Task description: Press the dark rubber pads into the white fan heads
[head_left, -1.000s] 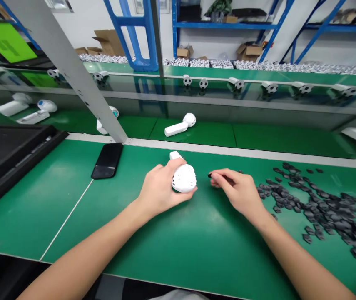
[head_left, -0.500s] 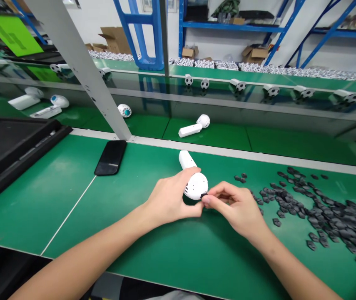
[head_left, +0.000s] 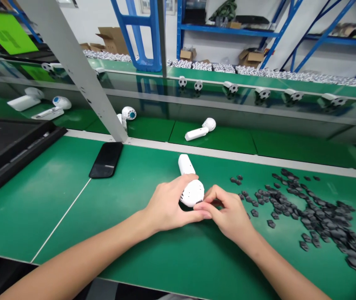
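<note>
Over the green tabletop (head_left: 153, 258), the right hand (head_left: 227, 214) pinches a small black piece (head_left: 199, 202) at the near edge of a white device's ball (head_left: 193, 193), which the left hand (head_left: 165, 204) grips between thumb and fingers. Loose black pieces (head_left: 324, 218) lie rightward, a phone (head_left: 106, 160) leftward. Beyond, another white device (head_left: 196, 133) rests on a green strip (head_left: 227, 139).

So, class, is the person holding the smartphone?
No, the smartphone lies on the green tabletop, apart from the left hand and the right hand.

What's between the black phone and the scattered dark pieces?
The head view shows the left hand, the white ball-ended device and the right hand there, over green tabletop.
</note>
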The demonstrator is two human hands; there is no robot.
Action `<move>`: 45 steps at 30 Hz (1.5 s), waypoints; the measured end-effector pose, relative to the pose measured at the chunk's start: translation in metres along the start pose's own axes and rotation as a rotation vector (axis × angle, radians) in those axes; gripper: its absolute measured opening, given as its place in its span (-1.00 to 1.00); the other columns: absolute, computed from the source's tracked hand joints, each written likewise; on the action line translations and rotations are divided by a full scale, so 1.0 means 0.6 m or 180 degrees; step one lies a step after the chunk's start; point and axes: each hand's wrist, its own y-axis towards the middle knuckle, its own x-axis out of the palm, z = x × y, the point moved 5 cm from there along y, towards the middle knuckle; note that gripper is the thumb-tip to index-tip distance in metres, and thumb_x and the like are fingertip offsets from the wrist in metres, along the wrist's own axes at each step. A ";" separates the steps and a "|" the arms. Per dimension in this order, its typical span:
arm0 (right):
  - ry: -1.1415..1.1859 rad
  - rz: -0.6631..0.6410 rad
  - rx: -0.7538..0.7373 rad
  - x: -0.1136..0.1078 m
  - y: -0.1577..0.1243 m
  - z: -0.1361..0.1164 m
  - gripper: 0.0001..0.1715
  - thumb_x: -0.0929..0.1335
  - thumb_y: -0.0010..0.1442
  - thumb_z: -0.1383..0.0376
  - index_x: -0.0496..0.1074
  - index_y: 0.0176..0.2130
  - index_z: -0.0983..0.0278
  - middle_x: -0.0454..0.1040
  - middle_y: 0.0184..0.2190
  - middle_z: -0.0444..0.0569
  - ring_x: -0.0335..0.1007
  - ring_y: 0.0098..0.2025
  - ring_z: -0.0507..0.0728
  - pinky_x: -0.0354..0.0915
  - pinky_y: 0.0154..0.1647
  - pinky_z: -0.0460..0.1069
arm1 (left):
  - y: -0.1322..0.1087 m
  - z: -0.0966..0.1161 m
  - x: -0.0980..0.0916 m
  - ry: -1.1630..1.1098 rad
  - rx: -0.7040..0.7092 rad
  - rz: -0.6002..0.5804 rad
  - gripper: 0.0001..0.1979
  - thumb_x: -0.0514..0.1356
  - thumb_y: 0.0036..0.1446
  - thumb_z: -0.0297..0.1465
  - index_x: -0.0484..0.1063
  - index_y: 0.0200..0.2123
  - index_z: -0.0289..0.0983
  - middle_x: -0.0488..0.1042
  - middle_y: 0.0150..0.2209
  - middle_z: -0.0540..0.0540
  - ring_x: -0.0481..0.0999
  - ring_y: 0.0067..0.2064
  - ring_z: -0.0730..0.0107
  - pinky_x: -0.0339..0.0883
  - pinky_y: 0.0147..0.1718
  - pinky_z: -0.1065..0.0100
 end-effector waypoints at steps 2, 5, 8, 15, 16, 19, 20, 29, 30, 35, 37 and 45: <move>-0.0247 -0.0157 -0.0159 -0.002 0.000 0.000 -0.70 0.46 0.32 0.19 0.35 -0.39 0.18 0.51 -0.43 -0.14 0.43 -0.40 0.09 0.35 -0.37 -0.04 | 0.001 0.000 -0.001 0.0050 0.0023 -0.0044 -0.19 0.37 0.02 0.16 0.26 0.21 -0.11 0.59 0.04 -0.09 0.65 -0.11 0.08 0.43 -0.22 0.22; -0.0670 -0.0602 -0.0452 -0.006 0.001 -0.011 -0.74 0.38 0.40 0.19 0.34 -0.34 0.18 0.49 -0.40 -0.14 0.37 -0.39 0.08 0.28 -0.37 -0.04 | 0.003 0.004 -0.003 0.0015 0.0086 -0.0213 -0.28 0.34 0.10 0.11 0.27 0.21 -0.09 0.58 0.04 -0.08 0.64 -0.11 0.10 0.42 -0.22 0.23; -0.0851 -0.0975 -0.0633 -0.025 0.005 -0.024 -0.81 0.28 0.48 0.22 0.42 -0.21 0.17 0.55 -0.26 -0.08 0.45 -0.27 0.12 0.35 -0.22 -0.01 | 0.003 0.002 -0.010 -0.0192 -0.0018 -0.0226 -0.45 0.27 0.23 0.00 0.28 0.18 -0.10 0.60 -0.08 -0.04 0.60 -0.23 0.21 0.39 -0.29 0.28; -0.2325 0.0235 0.0167 -0.177 0.040 0.036 -0.70 0.28 0.47 0.11 0.58 -0.06 0.12 0.57 -0.11 0.00 0.50 -0.21 0.22 0.35 -0.20 0.09 | 0.007 -0.009 -0.021 -0.0835 -0.0291 -0.0093 -0.48 0.33 0.15 -0.12 0.31 0.10 -0.13 0.55 -0.29 0.03 0.50 -0.39 0.35 0.30 -0.42 0.37; -0.2511 0.0245 0.0334 -0.191 0.041 0.050 -0.70 0.30 0.45 0.09 0.59 -0.08 0.11 0.57 -0.11 0.00 0.50 -0.24 0.22 0.35 -0.23 0.09 | 0.007 -0.009 -0.020 -0.0887 -0.0292 -0.0126 -0.48 0.35 0.13 -0.12 0.31 0.09 -0.14 0.54 -0.29 0.03 0.49 -0.39 0.35 0.30 -0.42 0.38; -0.2694 -0.0012 0.0610 -0.204 0.039 0.084 -0.68 0.35 0.40 0.02 0.62 -0.08 0.09 0.56 -0.10 0.02 0.52 -0.21 0.23 0.36 -0.24 0.08 | 0.007 -0.006 -0.014 -0.0827 -0.0235 -0.0212 -0.46 0.37 0.10 -0.13 0.32 0.09 -0.15 0.53 -0.29 0.02 0.46 -0.39 0.36 0.30 -0.42 0.37; -0.2698 -0.0050 0.0643 -0.204 0.038 0.091 -0.68 0.36 0.38 0.01 0.62 -0.07 0.09 0.56 -0.10 0.02 0.53 -0.19 0.24 0.36 -0.23 0.08 | 0.006 -0.004 -0.013 -0.0766 -0.0192 -0.0226 -0.45 0.37 0.11 -0.13 0.32 0.09 -0.15 0.53 -0.29 0.02 0.45 -0.40 0.36 0.29 -0.42 0.37; -0.2504 0.0056 0.0791 -0.194 0.051 0.098 -0.83 0.41 0.28 0.13 0.55 -0.25 0.15 0.59 -0.27 -0.06 0.50 -0.29 0.19 0.30 -0.30 0.04 | 0.007 -0.016 -0.034 -0.1246 -0.0109 0.0124 -0.57 0.27 0.27 -0.13 0.31 0.10 -0.19 0.46 -0.30 0.01 0.37 -0.43 0.46 0.27 -0.46 0.42; -0.2405 0.0066 0.0801 -0.191 0.050 0.093 -0.86 0.41 0.27 0.15 0.52 -0.27 0.15 0.58 -0.32 -0.08 0.49 -0.33 0.18 0.30 -0.33 0.03 | 0.008 -0.018 -0.036 -0.1302 -0.0142 0.0157 -0.56 0.28 0.27 -0.12 0.32 0.10 -0.19 0.46 -0.28 0.00 0.38 -0.41 0.46 0.29 -0.44 0.42; -0.1596 -0.0072 0.0670 -0.147 0.042 0.067 -0.95 0.37 0.27 0.25 0.44 -0.21 0.14 0.54 -0.47 -0.17 0.50 -0.39 0.16 0.37 -0.36 0.02 | 0.011 -0.024 -0.023 -0.2249 -0.0562 0.0060 -0.48 0.30 0.26 -0.06 0.27 0.16 -0.13 0.41 -0.31 0.03 0.34 -0.50 0.51 0.31 -0.57 0.45; -0.1326 -0.0151 0.0673 -0.125 0.037 0.057 -0.89 0.40 0.30 0.16 0.50 -0.21 0.14 0.61 -0.39 -0.11 0.57 -0.33 0.20 0.43 -0.32 0.03 | 0.013 -0.024 -0.015 -0.2783 -0.0600 0.0041 -0.49 0.27 0.30 -0.07 0.24 0.18 -0.14 0.39 -0.34 0.03 0.37 -0.50 0.49 0.37 -0.57 0.43; 0.0078 -0.0339 0.0649 -0.057 0.016 0.017 -0.71 0.51 0.26 0.05 0.63 -0.12 0.17 0.71 -0.24 0.01 0.69 -0.19 0.26 0.58 -0.12 0.09 | 0.010 -0.025 0.014 -0.2225 -0.0340 -0.0320 -0.49 0.36 0.19 -0.34 0.20 0.11 -0.09 0.34 -0.26 0.06 0.35 -0.36 0.45 0.31 -0.42 0.42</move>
